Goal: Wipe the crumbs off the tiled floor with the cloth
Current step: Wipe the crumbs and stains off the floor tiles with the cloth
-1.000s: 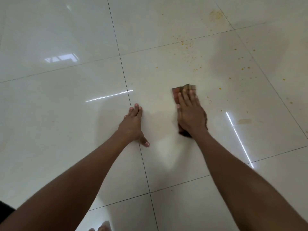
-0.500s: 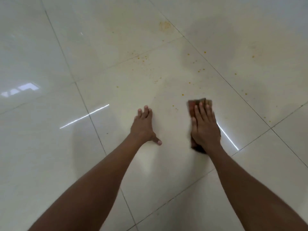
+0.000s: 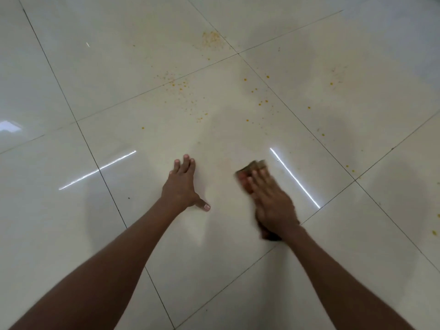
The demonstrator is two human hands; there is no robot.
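Note:
My right hand (image 3: 271, 203) lies flat on a reddish-brown cloth (image 3: 256, 166), pressing it onto the glossy cream tiled floor (image 3: 142, 234); the hand and cloth are motion-blurred. The cloth shows past my fingertips and under my wrist. My left hand (image 3: 182, 186) rests flat on the tile to the left, fingers together, thumb out, holding nothing. Orange crumbs (image 3: 183, 85) are scattered beyond both hands, with a denser patch of crumbs (image 3: 212, 40) near a far tile joint and loose specks (image 3: 263, 102) to the right.
Dark grout lines (image 3: 95, 160) divide the large tiles. Bright light streaks (image 3: 295, 178) reflect off the floor on both sides of my hands. A few crumbs (image 3: 433, 232) lie near the right edge of view.
My right hand has slid the cloth toward me and slightly left. The view has shifted, and the crumbs now lie farther from the cloth. My left hand stays planted.

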